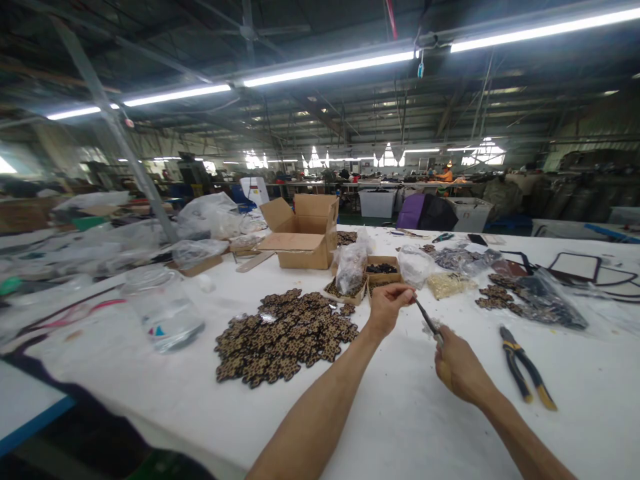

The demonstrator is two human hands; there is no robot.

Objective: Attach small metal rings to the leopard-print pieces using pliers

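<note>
the right hand (460, 367) is curled around the handle of a slim dark tool (425, 312), well to the right of the patterned pile (285, 337). the tool slants up and leftward out of that fist, its tip reaching the fingertips of the left hand (387, 310). the left thumb and forefinger are pressed together there; whether they pinch a small piece is too small to tell. this hand is just right of the pile, and its forearm runs past the pile's right edge.

the pile itself, tan and black scalloped pieces, lies loose on the white table (410, 420). behind its right end stand small cardboard trays (344, 298), one with a clear plastic bag (352, 267) in it. an open cardboard box (300, 259) stands directly behind the pile. near the pile on its left is a clear jar (163, 313). far to its right lie the pliers (511, 345), handles spread, and beyond them, farther back from the pile, more patterned pieces (496, 293) beside dark plastic packets (553, 300).
</note>
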